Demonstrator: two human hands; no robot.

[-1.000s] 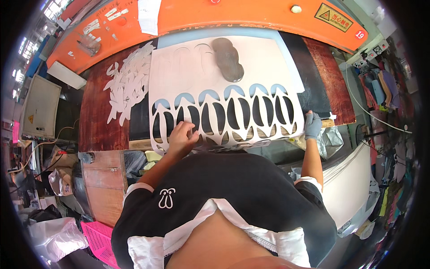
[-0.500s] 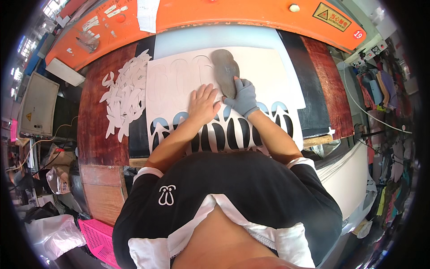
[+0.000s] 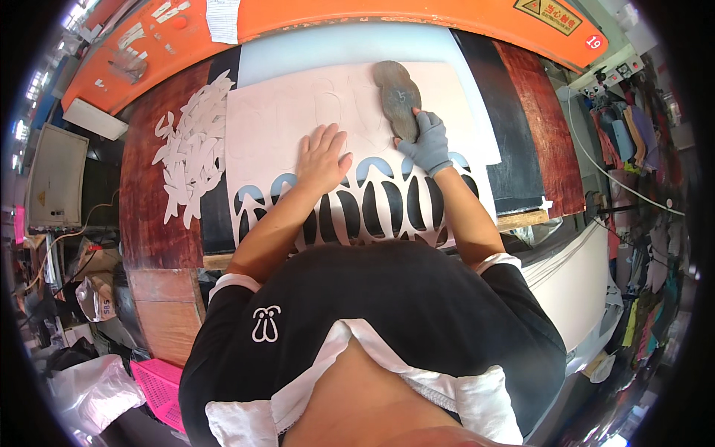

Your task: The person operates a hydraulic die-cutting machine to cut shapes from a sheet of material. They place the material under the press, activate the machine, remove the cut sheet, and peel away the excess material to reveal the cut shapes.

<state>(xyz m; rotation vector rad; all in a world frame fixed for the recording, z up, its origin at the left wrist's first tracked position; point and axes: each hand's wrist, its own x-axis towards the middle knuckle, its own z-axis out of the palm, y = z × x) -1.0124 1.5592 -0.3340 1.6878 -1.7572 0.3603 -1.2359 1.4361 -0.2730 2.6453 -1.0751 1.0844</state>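
A pale sheet (image 3: 253, 141) lies in front of me, with faint rounded outlines pressed into its upper half and sole-shaped openings along its near side. My left hand (image 3: 322, 160) rests on it, palm down and fingers spread. On my right hand (image 3: 428, 143) is a grey fingerless glove. That hand grips the near end of a grey-brown, sole-shaped cutting die (image 3: 401, 100), thumb on one side and fingers on the other. The die sits over the sheet's upper right part; whether it touches the sheet I cannot tell.
An orange machine beam (image 3: 313, 16) spans the far side. Pale curved offcuts (image 3: 195, 149) are heaped at the left on the reddish-brown table (image 3: 145, 201). A light-blue board (image 3: 350, 48) lies under the sheet. A pink basket (image 3: 160, 391) stands low at the left.
My right hand has carried the cutting die to the right across the sheet. My left hand stays flat on the sheet. The whole view has shifted slightly.
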